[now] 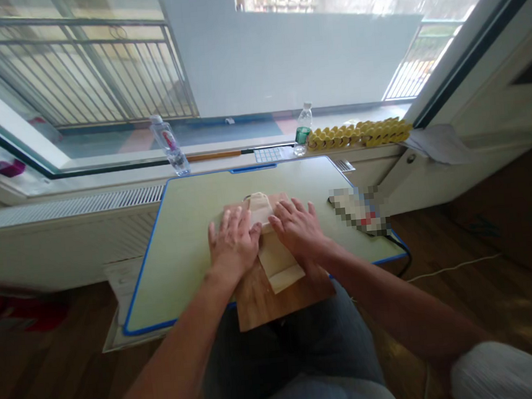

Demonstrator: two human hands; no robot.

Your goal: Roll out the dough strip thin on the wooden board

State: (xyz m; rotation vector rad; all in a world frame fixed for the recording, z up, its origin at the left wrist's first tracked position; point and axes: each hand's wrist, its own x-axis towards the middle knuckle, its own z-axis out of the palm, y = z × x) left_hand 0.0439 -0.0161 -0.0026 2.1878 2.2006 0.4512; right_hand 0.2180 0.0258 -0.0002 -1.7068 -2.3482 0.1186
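Note:
A cream piece of cloth (pixel 278 257) with folded ends lies lengthwise on a brown wooden board (pixel 259 305). The board's near edge juts out past the table over my lap. My left hand (pixel 235 242) rests palm down at the cloth's left side, fingers extended and slightly spread, thumb touching the cloth. Opposite it, my right hand (pixel 299 227) lies flat on the right side, fingertips at a crosswise fold. Neither hand appears to grip anything. My palms hide part of the board and the cloth's sides.
The pale table (pixel 181 250) has a blue rim. A pixelated long object (pixel 358 212) with a black cord lies at its right. On the windowsill stand two plastic bottles, left (pixel 169 146) and right (pixel 303 131), beside a yellow bumpy strip (pixel 358 134) and papers (pixel 442 145).

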